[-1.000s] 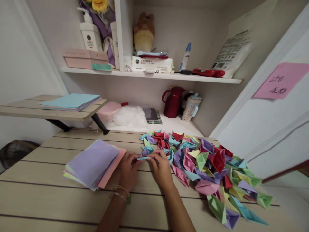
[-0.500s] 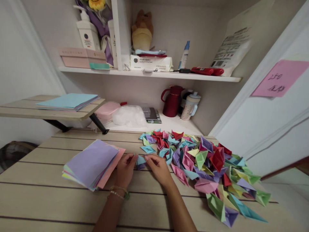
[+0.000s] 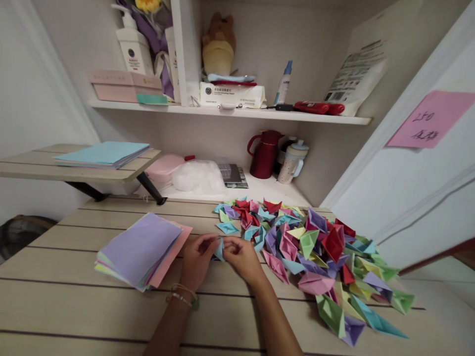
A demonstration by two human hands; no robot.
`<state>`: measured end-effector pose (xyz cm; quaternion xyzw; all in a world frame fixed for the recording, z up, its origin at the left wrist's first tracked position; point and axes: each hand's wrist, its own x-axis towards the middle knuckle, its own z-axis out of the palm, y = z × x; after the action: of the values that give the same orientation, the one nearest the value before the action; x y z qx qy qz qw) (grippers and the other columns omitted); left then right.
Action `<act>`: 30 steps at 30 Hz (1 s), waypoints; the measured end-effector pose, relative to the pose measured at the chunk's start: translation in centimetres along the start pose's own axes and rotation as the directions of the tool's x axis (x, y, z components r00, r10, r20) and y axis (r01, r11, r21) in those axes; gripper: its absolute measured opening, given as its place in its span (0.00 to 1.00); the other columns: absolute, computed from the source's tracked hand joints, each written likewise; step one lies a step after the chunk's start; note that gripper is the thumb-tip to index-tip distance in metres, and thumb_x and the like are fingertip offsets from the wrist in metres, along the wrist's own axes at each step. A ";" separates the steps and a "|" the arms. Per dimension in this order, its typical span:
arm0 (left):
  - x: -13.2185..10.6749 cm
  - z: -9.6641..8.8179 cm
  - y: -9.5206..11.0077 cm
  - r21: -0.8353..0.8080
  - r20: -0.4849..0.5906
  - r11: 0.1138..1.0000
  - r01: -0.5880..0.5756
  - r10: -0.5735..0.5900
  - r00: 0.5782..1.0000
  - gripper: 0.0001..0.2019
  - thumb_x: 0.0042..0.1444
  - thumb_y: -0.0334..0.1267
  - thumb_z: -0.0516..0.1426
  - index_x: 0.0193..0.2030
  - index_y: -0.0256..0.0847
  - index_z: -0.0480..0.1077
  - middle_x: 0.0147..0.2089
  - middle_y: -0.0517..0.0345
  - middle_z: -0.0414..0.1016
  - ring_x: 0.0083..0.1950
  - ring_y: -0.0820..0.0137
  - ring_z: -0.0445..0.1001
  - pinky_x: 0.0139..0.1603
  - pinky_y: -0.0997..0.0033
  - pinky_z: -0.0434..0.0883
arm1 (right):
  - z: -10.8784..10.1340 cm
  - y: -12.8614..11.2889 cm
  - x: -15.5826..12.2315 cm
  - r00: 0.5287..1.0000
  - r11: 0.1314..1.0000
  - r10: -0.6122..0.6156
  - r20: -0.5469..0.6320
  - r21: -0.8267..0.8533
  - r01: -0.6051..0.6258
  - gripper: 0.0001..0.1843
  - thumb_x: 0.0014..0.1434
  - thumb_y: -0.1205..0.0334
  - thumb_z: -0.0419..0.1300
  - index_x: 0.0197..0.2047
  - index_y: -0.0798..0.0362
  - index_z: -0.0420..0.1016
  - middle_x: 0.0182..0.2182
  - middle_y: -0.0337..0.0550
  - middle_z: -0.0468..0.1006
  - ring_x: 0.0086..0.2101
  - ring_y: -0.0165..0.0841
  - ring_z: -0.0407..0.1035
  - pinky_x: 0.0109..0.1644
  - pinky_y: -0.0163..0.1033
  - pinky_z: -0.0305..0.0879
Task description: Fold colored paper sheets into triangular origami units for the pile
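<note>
Between the paper stack (image 3: 139, 247) and the folded boats (image 3: 309, 243), a blue paper piece (image 3: 220, 250)
Left hand (image 3: 195, 260) and right hand (image 3: 242, 255) both pinch it, fingertips closed on its sides

desk (image 3: 92, 314): pale planks, dark seams | left: stack of coloured paper (image 3: 139, 249), purple sheet uppermost, edges fanned | right: heap of folded paper boats (image 3: 308, 243), many colours | back left: raised board (image 3: 22, 164) on black legs (image 3: 150, 187), blue-topped paper pile (image 3: 102, 153) lying on it
</note>
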<state>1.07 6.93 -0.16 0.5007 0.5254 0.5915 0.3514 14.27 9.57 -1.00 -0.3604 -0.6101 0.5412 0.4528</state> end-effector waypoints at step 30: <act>-0.6 0.5 1.1 -0.079 -0.022 0.987 -0.138 0.136 0.990 0.02 0.49 0.32 0.55 0.27 0.38 0.67 0.27 0.59 0.72 0.31 0.70 0.72 0.35 0.71 0.71 | 0.2 -0.6 0.0 0.981 0.981 -0.051 -0.189 0.174 0.084 0.09 0.49 0.63 0.58 0.32 0.54 0.78 0.22 0.41 0.75 0.24 0.31 0.69 0.30 0.35 0.66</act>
<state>1.77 6.29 0.72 0.5162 0.4684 0.6390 0.3253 14.11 9.45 -0.36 -0.3452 -0.5259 0.5431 0.5561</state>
